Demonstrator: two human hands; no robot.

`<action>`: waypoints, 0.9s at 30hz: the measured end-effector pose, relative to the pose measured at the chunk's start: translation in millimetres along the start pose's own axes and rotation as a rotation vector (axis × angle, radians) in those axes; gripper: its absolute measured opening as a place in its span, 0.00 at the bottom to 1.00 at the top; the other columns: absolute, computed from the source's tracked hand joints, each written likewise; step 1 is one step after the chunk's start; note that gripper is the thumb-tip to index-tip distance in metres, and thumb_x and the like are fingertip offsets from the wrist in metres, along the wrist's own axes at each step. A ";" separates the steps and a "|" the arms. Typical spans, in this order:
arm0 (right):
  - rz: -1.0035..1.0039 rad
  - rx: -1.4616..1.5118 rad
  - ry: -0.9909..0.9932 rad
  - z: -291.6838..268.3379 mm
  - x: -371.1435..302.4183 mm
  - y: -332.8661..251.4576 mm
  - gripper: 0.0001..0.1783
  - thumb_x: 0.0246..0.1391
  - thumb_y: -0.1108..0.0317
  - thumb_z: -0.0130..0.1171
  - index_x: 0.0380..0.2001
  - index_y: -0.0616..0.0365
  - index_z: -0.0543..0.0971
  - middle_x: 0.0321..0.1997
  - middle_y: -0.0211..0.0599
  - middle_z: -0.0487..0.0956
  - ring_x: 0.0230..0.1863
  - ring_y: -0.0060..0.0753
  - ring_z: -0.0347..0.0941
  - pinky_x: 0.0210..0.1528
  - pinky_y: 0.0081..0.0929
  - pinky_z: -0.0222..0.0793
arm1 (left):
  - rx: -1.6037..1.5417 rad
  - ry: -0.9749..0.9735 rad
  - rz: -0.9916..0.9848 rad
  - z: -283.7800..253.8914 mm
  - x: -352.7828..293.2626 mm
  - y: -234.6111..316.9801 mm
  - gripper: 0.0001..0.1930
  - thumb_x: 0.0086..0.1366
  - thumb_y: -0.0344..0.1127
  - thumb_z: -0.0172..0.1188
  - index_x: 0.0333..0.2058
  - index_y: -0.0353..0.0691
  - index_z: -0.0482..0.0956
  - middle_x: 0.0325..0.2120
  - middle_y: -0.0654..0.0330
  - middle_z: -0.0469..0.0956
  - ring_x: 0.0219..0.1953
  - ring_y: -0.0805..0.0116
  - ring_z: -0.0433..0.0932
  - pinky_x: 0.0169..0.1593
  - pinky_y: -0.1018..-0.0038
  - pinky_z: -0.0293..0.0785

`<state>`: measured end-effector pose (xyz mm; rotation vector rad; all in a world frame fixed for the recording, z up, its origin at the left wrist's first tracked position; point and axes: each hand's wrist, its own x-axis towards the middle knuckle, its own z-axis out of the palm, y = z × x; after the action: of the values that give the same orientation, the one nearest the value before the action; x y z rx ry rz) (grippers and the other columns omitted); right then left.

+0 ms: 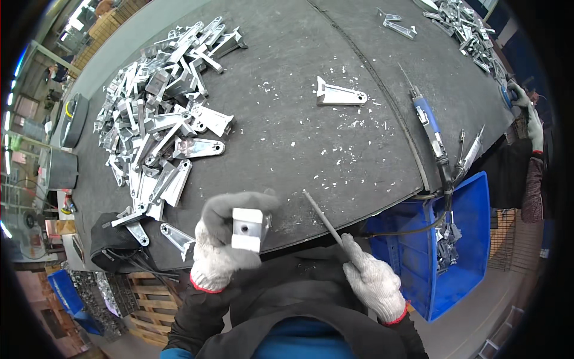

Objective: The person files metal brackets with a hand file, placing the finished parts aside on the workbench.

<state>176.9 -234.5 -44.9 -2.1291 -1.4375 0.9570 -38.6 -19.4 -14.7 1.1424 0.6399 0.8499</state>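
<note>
My left hand (222, 239), in a white and grey work glove, is closed around a silver metal bracket (247, 230), whose end face with a round hole points up. In my right hand (373, 278), gloved the same way, is a thin round file (323, 216) that slants up and left over the table's front edge. The file's tip is apart from the bracket. A large heap of similar brackets (161, 107) covers the left of the dark table (269, 143). One single bracket (341, 94) lies farther off, amid scattered metal chips.
A blue air tool (427, 122) with a thin bit lies at the right, its hose near a blue bin (466, 251) holding metal parts. Another person's gloved hand (526, 105) is at the far right, near a second heap (463, 30). A black bag (113, 242) sits front left.
</note>
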 end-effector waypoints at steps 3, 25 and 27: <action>0.006 -0.023 0.002 -0.7 -1.8 -2.9 0.41 0.68 0.63 0.61 0.81 0.38 0.60 0.40 0.51 0.85 0.33 0.59 0.85 0.35 0.51 0.82 | 0.060 0.195 0.021 -8.2 4.2 3.5 0.51 0.51 0.20 0.78 0.73 0.39 0.62 0.53 0.47 0.82 0.49 0.62 0.84 0.51 0.69 0.85; -0.333 0.036 -0.247 -11.7 4.3 -37.1 0.42 0.65 0.67 0.65 0.80 0.48 0.63 0.36 0.34 0.87 0.27 0.41 0.85 0.26 0.40 0.80 | 1.430 0.328 0.077 -27.0 -18.7 17.0 0.09 0.71 0.34 0.69 0.48 0.43 0.88 0.30 0.59 0.85 0.28 0.64 0.84 0.35 0.69 0.80; -0.462 -0.011 -0.219 -11.7 9.2 -37.0 0.41 0.66 0.67 0.62 0.81 0.53 0.62 0.47 0.42 0.87 0.26 0.38 0.84 0.26 0.34 0.80 | 1.490 0.312 0.138 -21.0 -25.9 15.6 0.09 0.67 0.35 0.72 0.46 0.48 0.88 0.29 0.60 0.81 0.28 0.56 0.84 0.35 0.64 0.81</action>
<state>163.7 -210.9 -15.6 -1.6198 -1.9304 1.0158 -73.3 -27.7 -5.8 2.4079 1.5804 0.5888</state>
